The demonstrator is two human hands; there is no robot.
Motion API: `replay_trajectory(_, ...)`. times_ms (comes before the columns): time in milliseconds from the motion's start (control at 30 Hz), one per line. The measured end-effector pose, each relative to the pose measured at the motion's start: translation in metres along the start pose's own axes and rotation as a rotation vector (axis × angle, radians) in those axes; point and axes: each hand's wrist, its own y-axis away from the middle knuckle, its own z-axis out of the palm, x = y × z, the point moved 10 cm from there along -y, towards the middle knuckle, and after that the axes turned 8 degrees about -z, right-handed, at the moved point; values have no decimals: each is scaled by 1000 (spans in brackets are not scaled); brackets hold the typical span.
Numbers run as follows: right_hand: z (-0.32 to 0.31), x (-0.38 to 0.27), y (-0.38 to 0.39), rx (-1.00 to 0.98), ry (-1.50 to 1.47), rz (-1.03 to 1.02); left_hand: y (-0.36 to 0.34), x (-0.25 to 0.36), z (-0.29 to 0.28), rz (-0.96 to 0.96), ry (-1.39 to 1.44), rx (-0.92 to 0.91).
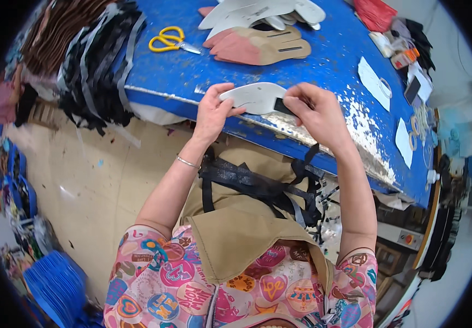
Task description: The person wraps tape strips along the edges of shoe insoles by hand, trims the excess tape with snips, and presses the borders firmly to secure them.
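My left hand [212,112] and my right hand [319,111] both hold a white shoe-sole-shaped piece [253,97] over the near edge of the worn blue table [323,60]. My left fingers pinch its left end. The thumb and fingers of my right hand press a short black strap [283,107] against its right end. A bundle of black straps [258,186] lies on my lap over a tan apron.
Yellow-handled scissors [166,40] lie on the table beyond my left hand. Behind them sit stacks of tan-pink sole pieces [260,46] and white ones [263,12]. A heap of black and grey straps [102,60] hangs over the table's left end. Small clutter sits at the right end.
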Motion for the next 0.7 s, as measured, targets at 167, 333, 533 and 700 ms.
replay_trajectory(167,54,6,-59,-224,338,-95,1,15,15,74,2,-37)
replay_trajectory(333,72,14,-78,-286,370,-58,-6,8,9,71,11,-48)
replay_trajectory(533,80,22,-88,-294,420,-24,-4,9,13,99,-12,-70)
replay_trajectory(700,83,24,-93,-295,434,0,-6,6,11,85,-69,-23)
